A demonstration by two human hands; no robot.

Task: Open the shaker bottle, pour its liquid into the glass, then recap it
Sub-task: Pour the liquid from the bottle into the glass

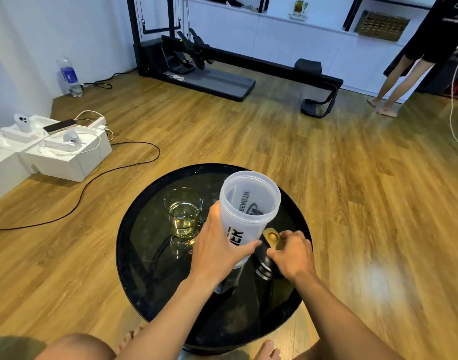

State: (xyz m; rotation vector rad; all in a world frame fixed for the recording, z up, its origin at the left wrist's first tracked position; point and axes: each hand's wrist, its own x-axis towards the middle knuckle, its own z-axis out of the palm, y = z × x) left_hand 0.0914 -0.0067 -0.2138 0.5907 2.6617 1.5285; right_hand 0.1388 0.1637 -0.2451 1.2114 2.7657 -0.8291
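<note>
The translucent shaker bottle point(248, 203) stands uncapped and looks empty, with black lettering on its side. My left hand point(220, 245) is wrapped around its lower body and holds it near upright over the round black glass table point(134, 242). Its black lid with a gold flip cap point(272, 239) lies on the table just right of the bottle. My right hand point(291, 253) is closed on that lid from above. A clear glass point(183, 213) holding pale liquid stands to the left of the bottle, apart from both hands.
White boxes point(66, 154) with a phone and cables sit on the wooden floor at the left, with a black cable trailing toward the table. An exercise machine point(209, 68) stands at the back. A person's legs point(394, 84) show at the far right.
</note>
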